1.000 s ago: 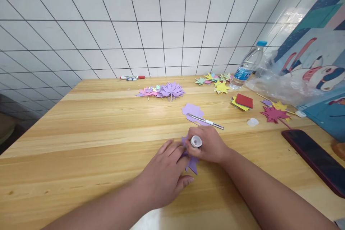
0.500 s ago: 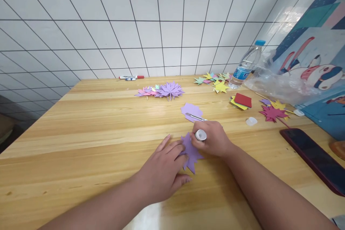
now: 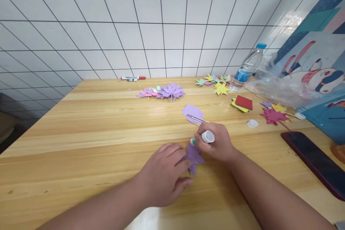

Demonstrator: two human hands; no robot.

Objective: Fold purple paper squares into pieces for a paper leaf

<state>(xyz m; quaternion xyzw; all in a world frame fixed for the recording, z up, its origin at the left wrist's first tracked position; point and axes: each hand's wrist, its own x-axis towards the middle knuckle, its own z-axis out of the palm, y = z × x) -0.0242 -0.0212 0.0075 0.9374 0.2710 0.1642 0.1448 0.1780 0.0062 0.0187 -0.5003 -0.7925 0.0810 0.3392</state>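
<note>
My right hand (image 3: 215, 140) is closed around a glue stick (image 3: 207, 137) with a white base and a green band, its tip touching the upper part of a purple paper maple leaf (image 3: 194, 155). My left hand (image 3: 168, 169) lies over the leaf's left side, fingers loosely bent on it and thumb apart, pressing it to the table. Just beyond my right hand is a purple paper scrap (image 3: 192, 110). A slim silver tool (image 3: 195, 118) rests across that scrap, its near end hidden by the hand.
Purple and pink paper leaves (image 3: 171, 92) stand at the back, with markers (image 3: 133, 78) behind. On the right are a water bottle (image 3: 244, 70), coloured paper pieces (image 3: 244, 102), a translucent cap (image 3: 252, 124), a dark red leaf (image 3: 273, 115) and a phone (image 3: 312, 161).
The glue stick has tilted, showing its green band, and moved up to the leaf's upper point. My left fingers have drawn in and bent more over the leaf. The view has shifted slightly.
</note>
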